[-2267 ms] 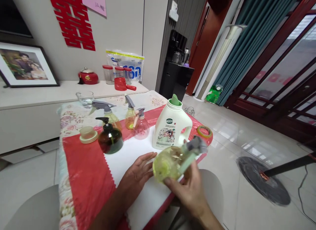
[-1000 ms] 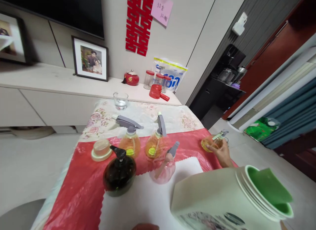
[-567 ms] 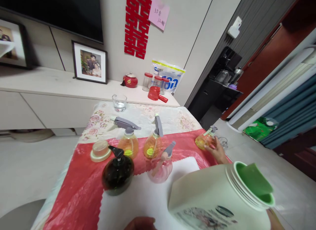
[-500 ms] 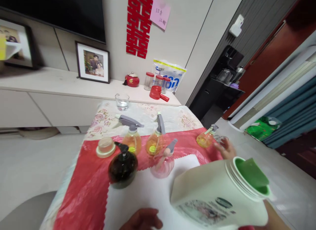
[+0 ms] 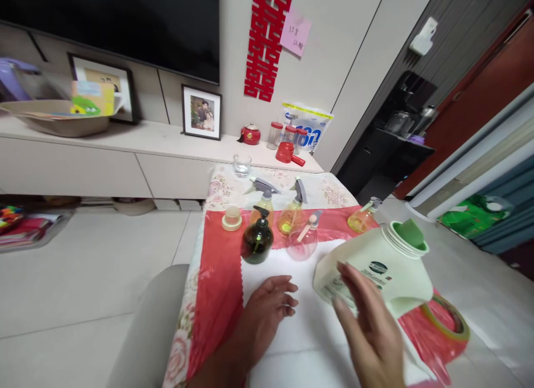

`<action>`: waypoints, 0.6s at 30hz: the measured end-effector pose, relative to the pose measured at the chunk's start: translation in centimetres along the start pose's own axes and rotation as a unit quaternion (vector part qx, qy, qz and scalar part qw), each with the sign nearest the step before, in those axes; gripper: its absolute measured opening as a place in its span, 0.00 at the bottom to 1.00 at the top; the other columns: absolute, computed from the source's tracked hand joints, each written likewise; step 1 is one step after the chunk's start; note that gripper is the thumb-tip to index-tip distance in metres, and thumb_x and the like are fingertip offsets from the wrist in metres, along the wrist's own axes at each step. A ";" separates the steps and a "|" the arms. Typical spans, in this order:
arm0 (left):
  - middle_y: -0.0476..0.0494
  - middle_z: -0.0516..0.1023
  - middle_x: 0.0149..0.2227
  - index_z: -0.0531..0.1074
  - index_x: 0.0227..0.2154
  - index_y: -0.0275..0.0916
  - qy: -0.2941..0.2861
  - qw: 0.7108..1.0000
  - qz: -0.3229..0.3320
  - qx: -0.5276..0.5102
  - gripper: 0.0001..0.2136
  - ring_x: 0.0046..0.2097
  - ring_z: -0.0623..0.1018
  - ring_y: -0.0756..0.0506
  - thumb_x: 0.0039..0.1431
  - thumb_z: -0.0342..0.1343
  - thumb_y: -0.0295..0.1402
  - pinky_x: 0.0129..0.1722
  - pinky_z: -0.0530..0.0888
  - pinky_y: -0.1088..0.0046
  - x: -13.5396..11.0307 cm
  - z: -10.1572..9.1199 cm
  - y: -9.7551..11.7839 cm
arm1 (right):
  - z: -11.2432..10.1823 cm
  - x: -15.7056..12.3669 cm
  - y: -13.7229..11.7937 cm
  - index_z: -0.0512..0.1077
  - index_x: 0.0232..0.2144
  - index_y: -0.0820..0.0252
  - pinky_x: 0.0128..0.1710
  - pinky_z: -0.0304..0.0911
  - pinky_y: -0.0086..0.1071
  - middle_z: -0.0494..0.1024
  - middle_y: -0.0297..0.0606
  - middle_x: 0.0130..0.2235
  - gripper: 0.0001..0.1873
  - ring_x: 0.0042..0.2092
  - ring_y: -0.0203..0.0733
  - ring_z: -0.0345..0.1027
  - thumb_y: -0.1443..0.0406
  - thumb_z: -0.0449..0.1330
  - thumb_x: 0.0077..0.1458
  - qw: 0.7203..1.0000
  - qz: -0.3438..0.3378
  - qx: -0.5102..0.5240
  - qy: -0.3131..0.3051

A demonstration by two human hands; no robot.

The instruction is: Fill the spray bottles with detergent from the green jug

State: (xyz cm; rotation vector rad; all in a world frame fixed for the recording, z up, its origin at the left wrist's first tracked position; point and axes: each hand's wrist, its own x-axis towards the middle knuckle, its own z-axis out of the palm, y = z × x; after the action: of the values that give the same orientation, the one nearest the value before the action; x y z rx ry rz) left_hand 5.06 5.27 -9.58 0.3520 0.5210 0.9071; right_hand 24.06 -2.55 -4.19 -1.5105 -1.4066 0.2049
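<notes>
My left hand (image 5: 267, 307) lies flat on the white cloth (image 5: 292, 332), fingers spread, holding nothing. Hovering open in front of the white detergent jug (image 5: 377, 271), my right hand (image 5: 369, 329) has its fingers stretched out and blurred, close to the jug's label. The jug has a green spout cap (image 5: 411, 235). Behind stand a dark pump bottle (image 5: 257, 244), a pink spray bottle (image 5: 303, 242), two amber spray bottles (image 5: 262, 204) (image 5: 292, 213), and a small yellow-green spray bottle (image 5: 362, 218) at the table's right edge.
A beige lid (image 5: 232, 218) rests on the red plastic sheet (image 5: 217, 265). A tape roll (image 5: 448, 318) lies at the right edge. A glass cup (image 5: 242, 164) stands at the far end. A grey chair (image 5: 144, 332) is at my left; a low cabinet (image 5: 104, 154) runs behind.
My right hand set the small yellow-green spray bottle at the table's right edge and drew back to the jug. My view pulled back, so the jug looks smaller.
</notes>
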 end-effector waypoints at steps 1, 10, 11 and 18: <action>0.41 0.81 0.40 0.79 0.40 0.38 0.008 1.000 0.020 0.010 0.15 0.36 0.78 0.46 0.48 0.71 0.32 0.39 0.68 0.67 -0.1 0.0 0.1 | 2.8 0.7 -0.6 0.64 0.65 0.52 0.62 0.61 0.60 0.65 0.49 0.65 0.34 0.64 0.59 0.62 0.53 0.62 0.59 1.000 0.013 -0.002 -0.009; 0.42 0.80 0.40 0.74 0.41 0.39 0.087 0.957 0.186 0.204 0.14 0.37 0.78 0.45 0.50 0.65 0.31 0.40 0.72 0.66 1.0 -1.0 -0.9 | 12.2 9.5 2.3 0.54 0.69 0.63 0.67 0.50 0.61 0.57 0.55 0.68 0.38 0.68 0.59 0.52 0.55 0.59 0.64 0.992 0.052 -0.040 0.108; 0.42 0.80 0.41 0.74 0.42 0.39 0.092 0.950 0.199 0.221 0.14 0.37 0.78 0.45 0.51 0.63 0.31 0.40 0.73 0.66 1.2 -1.2 -1.1 | 12.5 10.1 2.7 0.58 0.67 0.61 0.65 0.54 0.59 0.60 0.52 0.66 0.35 0.66 0.57 0.56 0.55 0.60 0.64 0.991 0.061 -0.037 0.117; 0.39 0.77 0.49 0.71 0.49 0.42 0.091 0.864 0.306 0.389 0.18 0.48 0.79 0.42 0.54 0.53 0.26 0.47 0.76 0.60 1.9 -2.4 -2.7 | 13.3 12.2 2.1 0.68 0.58 0.62 0.57 0.66 0.49 0.72 0.45 0.56 0.24 0.55 0.46 0.69 0.56 0.60 0.65 0.986 0.088 -0.003 0.142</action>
State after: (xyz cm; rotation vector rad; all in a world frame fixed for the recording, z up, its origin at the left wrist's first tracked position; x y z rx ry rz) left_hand 6.37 5.45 -13.43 1.2310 0.9788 1.3257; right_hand 19.82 14.97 -6.03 -1.5993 -1.0505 0.0892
